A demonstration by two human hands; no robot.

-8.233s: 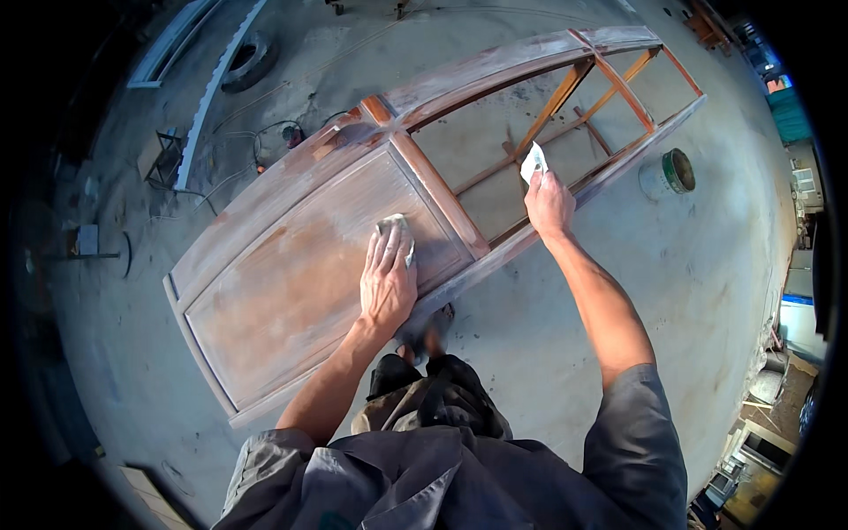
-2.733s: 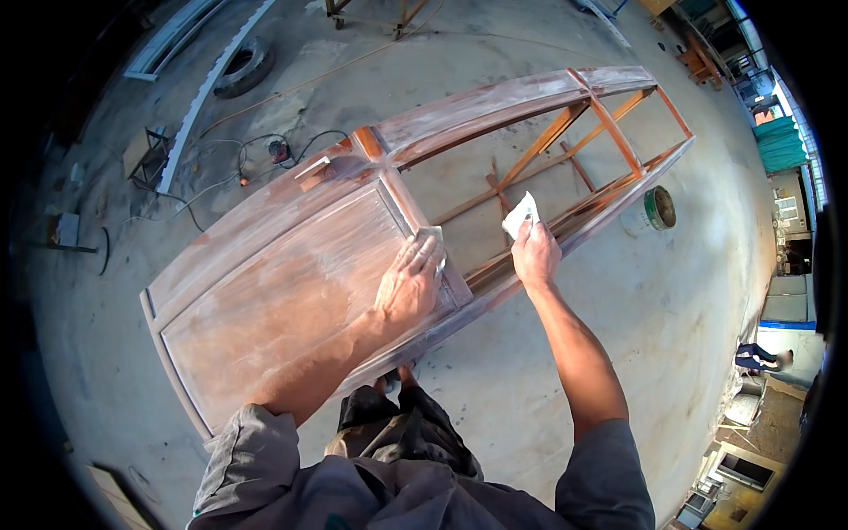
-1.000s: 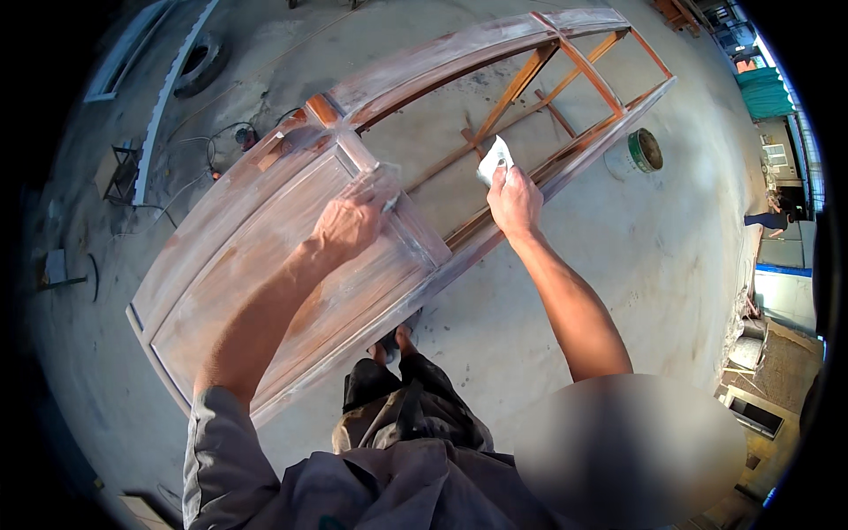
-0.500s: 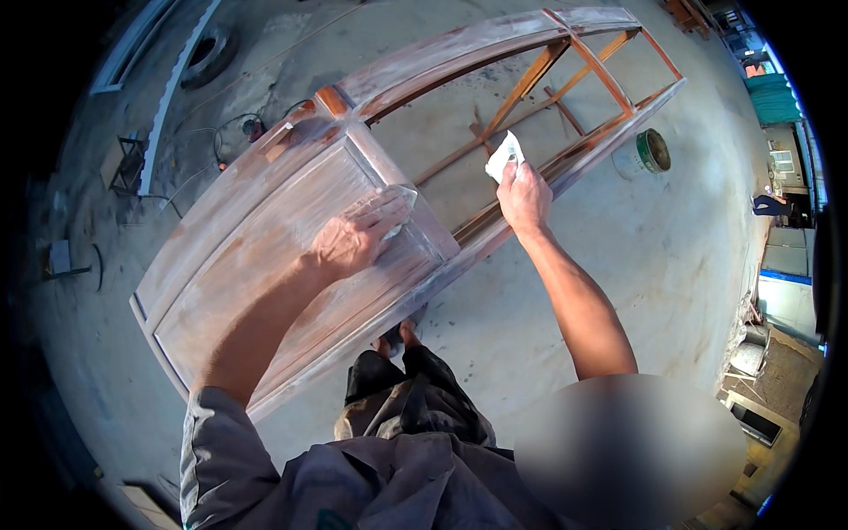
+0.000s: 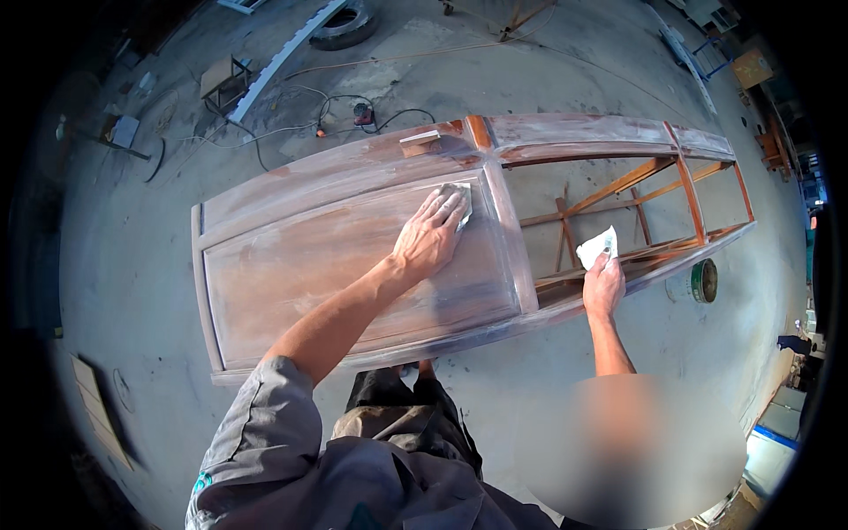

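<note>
A long wooden piece with a dusty, whitish panel (image 5: 300, 283) lies before me; its right part is an open frame (image 5: 691, 199) of reddish-brown bars. Flat on the panel's upper right, my left hand (image 5: 430, 234) presses a thin white sheet (image 5: 465, 212) under its fingers, and the sheet's edge shows beyond them. My right hand (image 5: 603, 287) pinches a crumpled white piece (image 5: 598, 247), paper or cloth, above the frame's near rail. Near the far edge rests a small block (image 5: 420, 143) with a pale top.
Behind the wooden piece, a red and black power tool (image 5: 363, 113) sits among cords on the concrete floor. A tyre (image 5: 343, 31), a long white strip (image 5: 287, 62) and a small stool (image 5: 223, 78) are farther back. Beyond the right rail lies a bucket (image 5: 704, 281).
My view has turned, so the wooden piece lies more level. My left hand has slid with its sheet toward the panel's far upper corner. The right hand still holds its white piece.
</note>
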